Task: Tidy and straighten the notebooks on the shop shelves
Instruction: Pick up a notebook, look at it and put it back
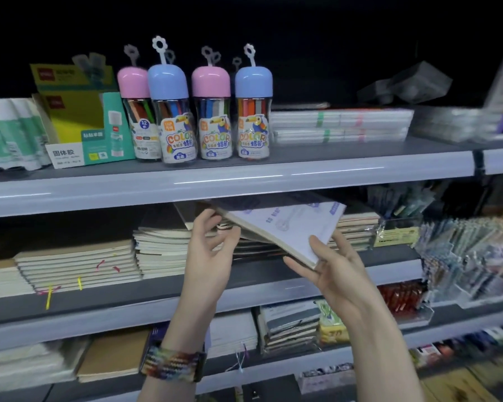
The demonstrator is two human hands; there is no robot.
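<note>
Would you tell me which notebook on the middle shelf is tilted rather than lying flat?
The white notebook with blue print, gripped at its corner by the right hand and raised at a slant; the others lie flat in stacks.

Crayon jars (211, 117) on top shelf (273, 181); notebook stacks (79, 265) on middle shelf (70, 323), below.
</note>
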